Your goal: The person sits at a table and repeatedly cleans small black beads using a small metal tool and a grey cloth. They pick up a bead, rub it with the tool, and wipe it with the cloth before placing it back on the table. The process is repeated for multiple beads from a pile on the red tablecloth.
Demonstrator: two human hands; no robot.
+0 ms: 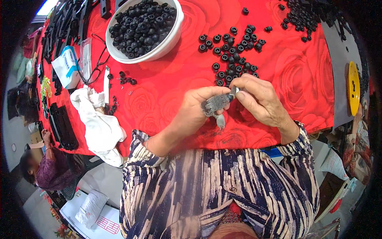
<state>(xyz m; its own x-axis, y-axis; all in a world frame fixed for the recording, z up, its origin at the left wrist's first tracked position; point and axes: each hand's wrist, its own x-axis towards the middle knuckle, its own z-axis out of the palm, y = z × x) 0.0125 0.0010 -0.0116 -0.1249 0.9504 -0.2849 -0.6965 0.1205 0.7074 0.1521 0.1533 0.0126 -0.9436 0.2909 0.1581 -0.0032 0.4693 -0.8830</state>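
Observation:
My left hand (190, 112) is closed in front of my chest, with a speckled grey covering (215, 104) over a finger and a paler tip (220, 121) below it. It pinches a small black plastic part, mostly hidden by the fingertips. Close against it, my right hand (260, 101) grips a short, shiny metal piece (234, 91) between thumb and fingers; its exact kind is unclear. Just beyond both hands lie many loose round black plastic parts (232, 49), with hollow ends, scattered on the red rose-patterned cloth (159, 95).
A white bowl (180, 24) heaped with similar black parts stands at the far left. Nearer lie glasses (96, 71), a white cloth (97, 123) and a tissue pack (67, 65). More black parts (300, 20) lie far right, near a yellow tray (352, 75). Another person (55, 169) sits left.

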